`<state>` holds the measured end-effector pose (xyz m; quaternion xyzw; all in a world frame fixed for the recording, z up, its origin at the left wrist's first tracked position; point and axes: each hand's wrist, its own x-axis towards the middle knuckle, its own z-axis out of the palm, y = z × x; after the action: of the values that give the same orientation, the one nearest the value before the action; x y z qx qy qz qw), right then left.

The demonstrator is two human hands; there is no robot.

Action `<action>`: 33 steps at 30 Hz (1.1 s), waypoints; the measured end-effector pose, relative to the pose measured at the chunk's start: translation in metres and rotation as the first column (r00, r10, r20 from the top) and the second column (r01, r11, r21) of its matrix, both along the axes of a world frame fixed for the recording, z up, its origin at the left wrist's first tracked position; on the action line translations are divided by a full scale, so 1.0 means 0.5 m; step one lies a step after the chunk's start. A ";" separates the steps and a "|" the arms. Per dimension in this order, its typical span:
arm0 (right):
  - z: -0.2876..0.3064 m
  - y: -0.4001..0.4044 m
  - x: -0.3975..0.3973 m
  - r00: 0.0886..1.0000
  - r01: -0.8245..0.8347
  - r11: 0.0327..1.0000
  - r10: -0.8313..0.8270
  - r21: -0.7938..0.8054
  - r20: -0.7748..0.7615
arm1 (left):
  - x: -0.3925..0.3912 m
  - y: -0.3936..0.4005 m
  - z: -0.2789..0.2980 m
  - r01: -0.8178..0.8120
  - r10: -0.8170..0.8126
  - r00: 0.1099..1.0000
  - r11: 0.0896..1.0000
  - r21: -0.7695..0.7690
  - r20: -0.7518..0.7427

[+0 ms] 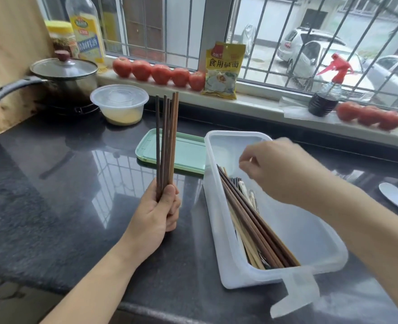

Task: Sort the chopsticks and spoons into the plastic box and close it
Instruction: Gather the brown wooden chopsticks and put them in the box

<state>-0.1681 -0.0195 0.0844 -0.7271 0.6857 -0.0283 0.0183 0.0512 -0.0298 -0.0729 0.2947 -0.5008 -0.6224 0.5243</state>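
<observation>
- Brown chopsticks [166, 146]: my left hand [158, 213] grips them upright, beside the plastic box [310, 232].
- My right hand [284, 171] hovers over the box, fingertips loosely curled, holding nothing.
- Green lid [188, 153] behind; white spoon [396, 199] right.

Both forearms bare, no sleeves, rings or watch visible.

Daylight enters a barred window [287, 31] above a pale sill [251, 102] and glossy dark stone counter [53, 183].
</observation>
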 end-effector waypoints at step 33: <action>0.013 0.011 0.001 0.997 -0.020 0.994 0.028 0.108 -0.072 | -0.006 -0.010 -0.008 -0.189 0.183 0.980 0.979 0.074 0.082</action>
<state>-0.1674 -0.0138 0.0907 -0.7337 0.6777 0.0355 0.0328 0.0480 -0.0348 -0.0770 0.3846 -0.4646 -0.5789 0.5487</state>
